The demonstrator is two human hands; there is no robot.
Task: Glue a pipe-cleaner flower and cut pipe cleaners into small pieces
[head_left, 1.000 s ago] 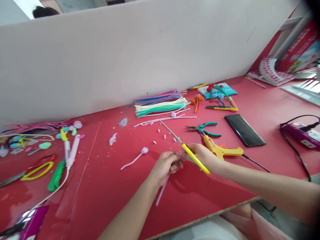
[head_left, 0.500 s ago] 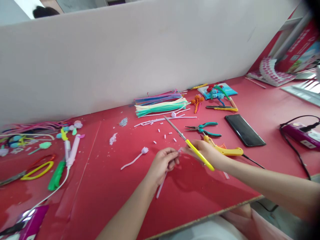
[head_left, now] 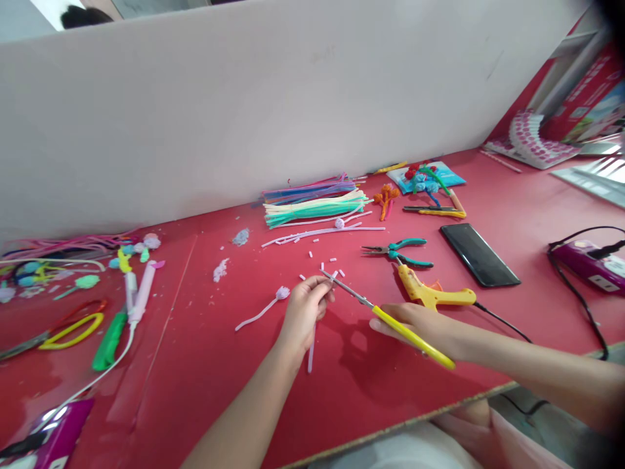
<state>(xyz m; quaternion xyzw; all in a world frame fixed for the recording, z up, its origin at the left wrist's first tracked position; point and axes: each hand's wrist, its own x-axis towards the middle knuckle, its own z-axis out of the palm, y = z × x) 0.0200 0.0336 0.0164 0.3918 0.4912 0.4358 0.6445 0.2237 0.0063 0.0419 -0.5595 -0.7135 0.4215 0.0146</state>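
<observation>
My left hand pinches a pale lilac pipe cleaner; its lower end hangs below the fingers and its tip sticks out above them. In my right hand are yellow-handled scissors, with the blades at the pipe cleaner's upper tip by my left fingertips. Whether the blades touch it I cannot tell. Several short lilac cut pieces lie just beyond. Left of my left hand rests a lilac pipe-cleaner flower on a bent stem.
Behind lie bundles of pipe cleaners. Teal-handled pliers, a yellow glue gun and a phone lie to the right. Red-and-yellow scissors and a pink-and-green glue gun are at left. A white partition borders the red table.
My left hand has moved slightly left and away from me. The scissors have swung so their blades come to the pipe cleaner's tip; my right hand has shifted right and toward me.
</observation>
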